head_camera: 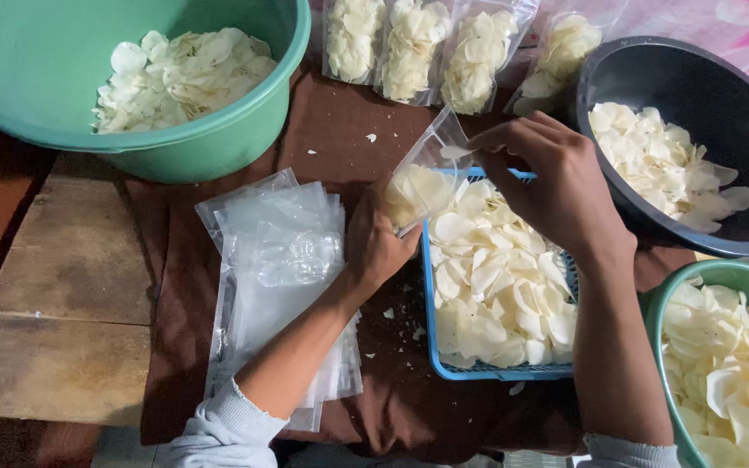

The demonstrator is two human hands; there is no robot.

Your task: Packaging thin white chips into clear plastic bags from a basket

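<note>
The left hand [376,247] holds a small clear bag [426,173] near the middle of the frame, with its fingers wrapped round the bottom part, where some pale chips already sit. The bag leans, with its long way running from lower left up to upper right, and its open mouth points toward the right hand [556,186]. The right hand sits just to the right of the mouth, its fingertips pressed together on one chip [454,152] right at the opening, so this hand is the nearer one to the mouth. Both hands hang over the upper left corner of a blue basket [431,286] full of chips. The left palm is hidden, so how tight its grip is cannot be told. The bag's edges are hard to see because it is clear. A stack of empty bags [279,260] lies to the left on the brown cloth [348,121]. The green tub [218,139] at upper left, the black bowl [721,113] at upper right and the green bowl [678,295] at lower right are all cut off by the frame.
</note>
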